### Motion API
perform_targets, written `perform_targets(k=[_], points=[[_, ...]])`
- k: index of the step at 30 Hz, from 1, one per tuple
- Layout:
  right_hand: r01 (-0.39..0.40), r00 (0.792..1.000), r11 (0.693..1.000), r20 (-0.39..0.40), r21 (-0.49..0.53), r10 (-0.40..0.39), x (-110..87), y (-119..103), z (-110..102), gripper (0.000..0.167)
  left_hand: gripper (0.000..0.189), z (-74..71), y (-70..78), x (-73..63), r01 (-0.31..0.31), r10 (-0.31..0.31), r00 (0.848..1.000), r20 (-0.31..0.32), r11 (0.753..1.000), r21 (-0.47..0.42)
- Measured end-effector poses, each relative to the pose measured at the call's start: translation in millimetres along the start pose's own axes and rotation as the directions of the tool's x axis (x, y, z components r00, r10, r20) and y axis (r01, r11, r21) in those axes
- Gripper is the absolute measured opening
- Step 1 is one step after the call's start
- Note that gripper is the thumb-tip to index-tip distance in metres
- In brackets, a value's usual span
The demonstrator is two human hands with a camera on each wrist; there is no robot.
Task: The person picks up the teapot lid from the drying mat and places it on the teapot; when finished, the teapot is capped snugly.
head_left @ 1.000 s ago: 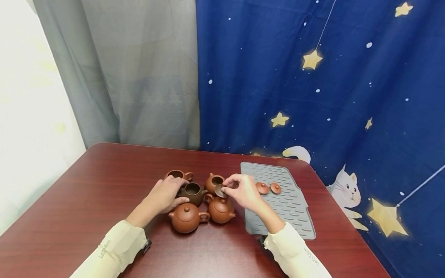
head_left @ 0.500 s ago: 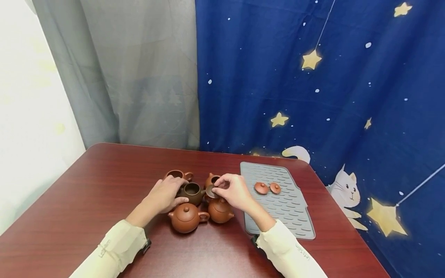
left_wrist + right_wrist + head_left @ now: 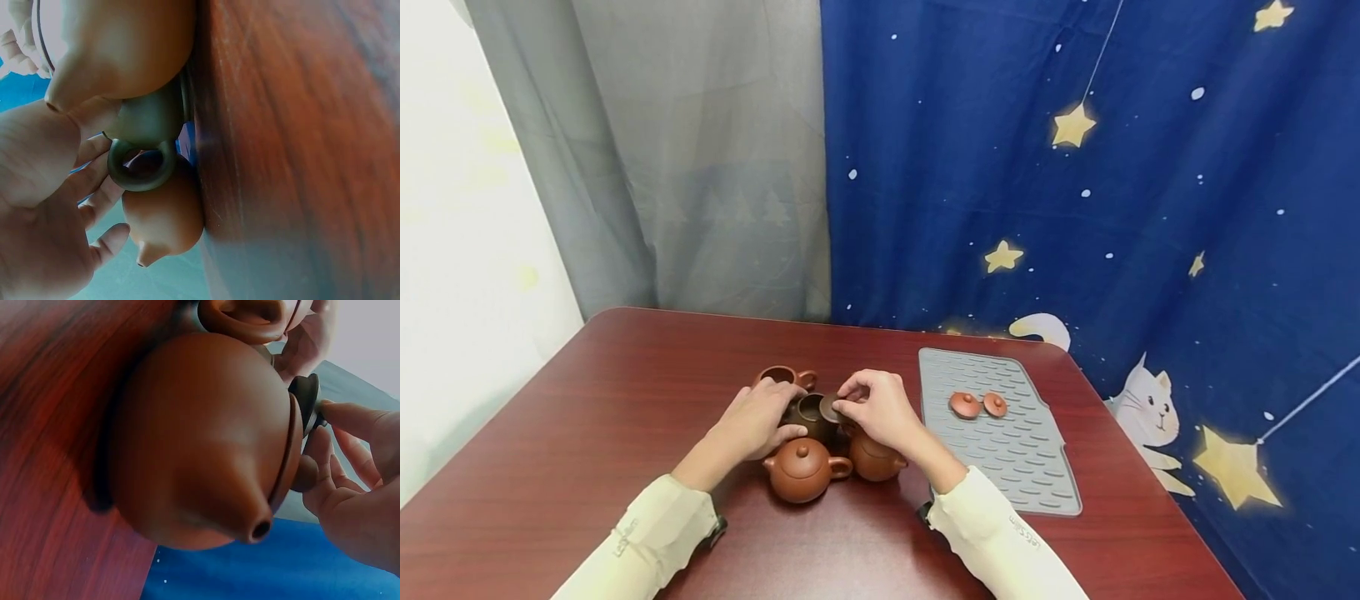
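Note:
A dark brown teapot [image 3: 817,429], its mouth uncovered, stands amid reddish clay teapots. My left hand [image 3: 756,421] holds it from the left, thumb on the near side and fingers on the far side; the left wrist view shows its looped handle [image 3: 140,167] beside the palm. By its knob, my right hand [image 3: 880,408] pinches a dark lid [image 3: 828,408], tilted at the right edge of that teapot's mouth. In the right wrist view the lid [image 3: 304,400] appears beyond a lidded reddish teapot [image 3: 200,437].
A lidded reddish teapot [image 3: 802,473] stands in front, another lidded one [image 3: 872,461] under my right wrist. An uncovered teapot [image 3: 780,374] sits behind my left fingers. Two reddish lids [image 3: 966,405] lie on a grey ridged mat [image 3: 1037,467] at the right.
My right hand has moved left with the dark lid, from above the right-hand teapots to the dark teapot's mouth. It now hides the back right teapot. My left hand stays put.

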State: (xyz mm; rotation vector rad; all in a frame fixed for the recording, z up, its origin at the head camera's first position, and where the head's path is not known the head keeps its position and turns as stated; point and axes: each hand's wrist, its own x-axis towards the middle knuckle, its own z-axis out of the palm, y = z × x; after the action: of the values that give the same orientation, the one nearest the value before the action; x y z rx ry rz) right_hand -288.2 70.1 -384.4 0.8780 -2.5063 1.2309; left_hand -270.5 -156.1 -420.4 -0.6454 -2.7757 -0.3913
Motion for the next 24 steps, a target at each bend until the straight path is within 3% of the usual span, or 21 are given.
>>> perform_targets(k=[13,24], points=[[-0.025,1.0,0.999,-0.01,-0.036,0.025,10.7,-12.0,19.3,0.01,0.05,-1.2,-0.4,1.4,-0.011,0.011,1.0,-0.001,1.0,0.008],[0.003,1.0,0.996,0.008,-0.091,-0.002,17.0,-9.2,32.8,0.006,0.051,0.0,-1.2,1.8,-0.013,0.013,1.0,-0.004,1.0,0.023]])
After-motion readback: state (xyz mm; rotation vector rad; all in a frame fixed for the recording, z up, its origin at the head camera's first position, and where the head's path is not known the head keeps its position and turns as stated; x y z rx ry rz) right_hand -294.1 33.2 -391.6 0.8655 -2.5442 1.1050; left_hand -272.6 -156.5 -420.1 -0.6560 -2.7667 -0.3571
